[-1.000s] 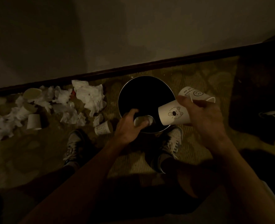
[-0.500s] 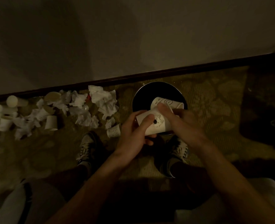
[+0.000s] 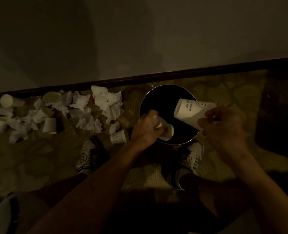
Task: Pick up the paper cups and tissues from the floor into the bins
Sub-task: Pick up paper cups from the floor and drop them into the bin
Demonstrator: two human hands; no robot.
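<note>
L hand [image 3: 145, 128] grips a small paper cup [image 3: 167, 131] on its side over the near-left rim of the bin [image 3: 167, 85]. R hand [image 3: 222, 129] grips a smiley cup [image 3: 190, 110], tilted, over the bin's right side. Dotted cup [image 3: 118, 136] lies on the floor [image 3: 38, 162] just beside L hand. Tissues [image 3: 107, 102] & more cups [image 3: 49, 125] are piled along the wall, left of the bin.

Bin [image 3: 158, 100]: 1.
Cups in hand: 2. The left hand [image 3: 145, 129] grips a plain cup [image 3: 166, 131]; the right hand [image 3: 224, 130] grips a smiley cup [image 3: 190, 112].
Floor cups [image 3: 49, 125]: at least 6 made out, including 1 dotted cup [image 3: 118, 136]; dim light.
Tissues [image 3: 106, 102]: one crumpled heap, too tangled to count.
Shoes [image 3: 87, 152]: 2.
</note>
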